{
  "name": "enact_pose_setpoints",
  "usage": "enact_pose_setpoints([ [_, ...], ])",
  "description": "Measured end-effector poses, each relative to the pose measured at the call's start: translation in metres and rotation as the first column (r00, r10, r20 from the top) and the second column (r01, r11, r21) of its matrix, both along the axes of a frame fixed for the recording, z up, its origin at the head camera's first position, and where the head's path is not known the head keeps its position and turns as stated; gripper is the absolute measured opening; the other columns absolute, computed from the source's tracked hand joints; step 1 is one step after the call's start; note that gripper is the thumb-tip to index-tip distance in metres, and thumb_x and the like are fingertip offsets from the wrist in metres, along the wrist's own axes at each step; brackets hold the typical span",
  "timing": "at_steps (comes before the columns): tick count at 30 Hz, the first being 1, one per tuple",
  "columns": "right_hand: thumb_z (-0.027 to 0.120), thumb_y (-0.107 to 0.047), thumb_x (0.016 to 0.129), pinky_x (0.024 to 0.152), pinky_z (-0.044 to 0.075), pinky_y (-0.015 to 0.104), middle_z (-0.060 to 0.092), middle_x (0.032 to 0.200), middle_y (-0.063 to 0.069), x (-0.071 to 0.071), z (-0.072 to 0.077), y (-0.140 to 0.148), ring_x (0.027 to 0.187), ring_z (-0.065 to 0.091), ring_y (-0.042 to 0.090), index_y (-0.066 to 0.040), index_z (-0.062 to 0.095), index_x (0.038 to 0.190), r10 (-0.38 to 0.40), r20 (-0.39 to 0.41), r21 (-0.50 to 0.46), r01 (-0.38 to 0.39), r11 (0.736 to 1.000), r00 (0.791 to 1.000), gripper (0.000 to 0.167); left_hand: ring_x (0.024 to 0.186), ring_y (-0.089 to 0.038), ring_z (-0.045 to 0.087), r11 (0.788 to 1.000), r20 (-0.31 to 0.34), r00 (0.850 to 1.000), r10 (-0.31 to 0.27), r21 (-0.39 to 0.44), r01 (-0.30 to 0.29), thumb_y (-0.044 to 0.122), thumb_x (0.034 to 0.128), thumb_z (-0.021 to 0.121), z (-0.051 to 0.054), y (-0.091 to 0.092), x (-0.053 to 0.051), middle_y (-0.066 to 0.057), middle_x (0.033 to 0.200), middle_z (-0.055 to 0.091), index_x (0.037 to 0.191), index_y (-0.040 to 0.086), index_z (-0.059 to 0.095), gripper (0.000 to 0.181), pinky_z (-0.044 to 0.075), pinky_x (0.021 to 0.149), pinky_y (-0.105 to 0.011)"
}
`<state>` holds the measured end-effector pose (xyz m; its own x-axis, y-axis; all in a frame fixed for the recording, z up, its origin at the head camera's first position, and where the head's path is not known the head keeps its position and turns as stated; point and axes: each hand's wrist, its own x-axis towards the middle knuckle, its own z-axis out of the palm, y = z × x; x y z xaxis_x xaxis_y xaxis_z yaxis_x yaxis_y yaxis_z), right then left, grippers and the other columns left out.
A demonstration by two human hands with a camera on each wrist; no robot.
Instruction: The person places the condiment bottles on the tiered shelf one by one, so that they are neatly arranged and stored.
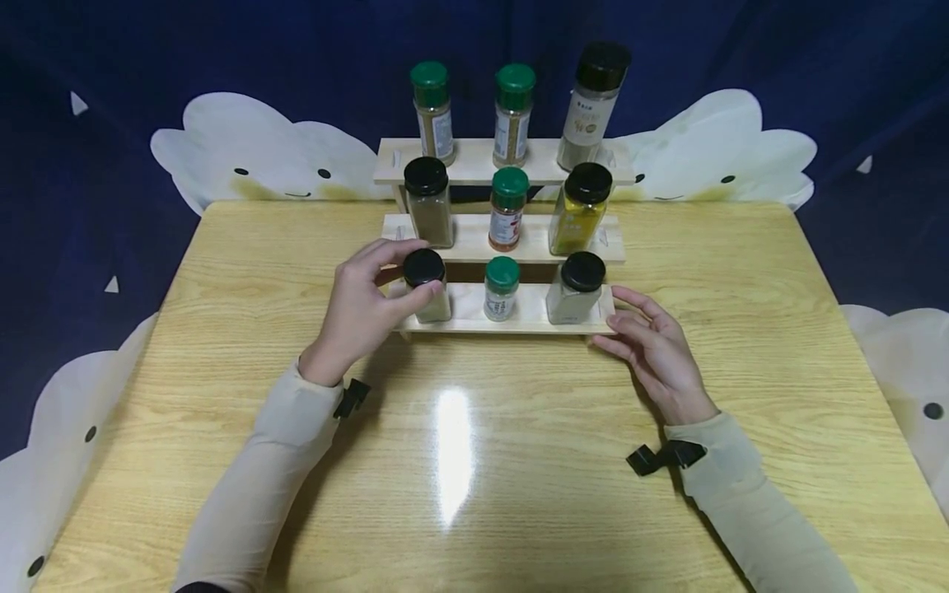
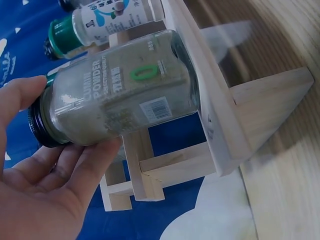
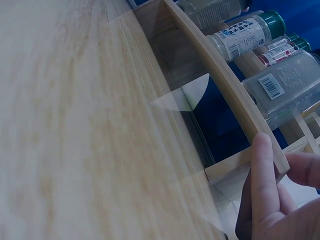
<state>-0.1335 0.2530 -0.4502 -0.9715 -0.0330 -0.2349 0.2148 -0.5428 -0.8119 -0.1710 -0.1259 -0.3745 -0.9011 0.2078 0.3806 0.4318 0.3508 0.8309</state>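
Note:
My left hand point(image 1: 359, 301) holds a square glass spice jar point(image 1: 433, 308) with a black lid, thumb on the near side and fingers behind. The jar stands at the left end of the lowest step of a three-tier wooden spice rack point(image 1: 463, 306). In the left wrist view the jar's label reads as cumin powder. At the rack's right end, my right hand point(image 1: 663, 358) pinches the front shelf's corner between thumb and fingers. Beside these on the same step are a small green-lidded jar point(image 1: 500, 298) and another black-lidded jar point(image 1: 572, 301).
The middle step carries a black-lidded jar point(image 1: 432, 216), a red-labelled green-lidded one point(image 1: 506, 224) and a yellow one point(image 1: 577, 224). Two green-lidded bottles and a tall black-lidded bottle point(image 1: 589, 119) stand on top. Behind the wooden table point(image 1: 534, 478) hangs a dark blue curtain point(image 1: 296, 49).

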Motion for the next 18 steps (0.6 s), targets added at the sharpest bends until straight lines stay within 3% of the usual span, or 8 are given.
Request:
enact_pose_setpoints([
  [6,0.058,0.014,0.107,0.087,0.070,0.040,0.070,0.098,0.013,0.000,0.000,0.001,0.088,0.076,0.024,-0.001,0.061,0.141,-0.002,-0.002,-0.013,0.002,1.000,1.000,0.037,0.113,-0.022,0.067,1.000,0.040,0.999,-0.011,0.022,0.011,-0.001,0.0888,0.089,0.000,0.001,-0.001,-0.013,0.122,0.072,0.135,-0.001,0.074,0.049,0.066,0.100,-0.045],
  [10,0.060,0.013,0.107,0.088,0.070,0.039,0.071,0.101,0.013,0.000,-0.001,0.002,0.093,0.076,0.024,-0.002,0.060,0.141,0.001,0.003,-0.012,-0.001,1.000,1.000,0.037,0.119,-0.023,0.066,0.999,0.048,0.999,-0.019,0.042,0.017,-0.001,0.0876,0.091,-0.002,0.000,0.000,-0.014,0.135,0.070,0.142,-0.002,0.069,0.059,0.062,0.107,-0.047],
  [14,0.060,0.011,0.107,0.090,0.069,0.038,0.073,0.109,0.014,0.001,-0.001,0.004,0.094,0.078,0.026,-0.003,0.062,0.139,0.020,0.023,0.011,-0.020,1.000,1.000,0.034,0.122,-0.027,0.066,0.996,-0.041,0.999,-0.014,0.092,0.018,0.004,0.0910,0.088,-0.005,-0.004,0.004,-0.014,0.140,0.069,0.143,-0.003,0.067,0.056,0.060,0.109,-0.046],
  [18,0.062,0.003,0.110,0.089,0.070,0.039,0.074,0.114,0.013,0.004,0.002,0.014,0.093,0.076,0.024,-0.005,0.066,0.137,0.019,0.057,0.047,-0.022,0.999,0.998,0.029,0.116,-0.030,0.068,0.985,-0.186,0.982,0.032,0.170,0.000,0.009,0.0991,0.075,-0.007,-0.017,0.006,-0.021,0.131,0.071,0.133,-0.010,0.070,0.039,0.061,0.106,-0.039],
])
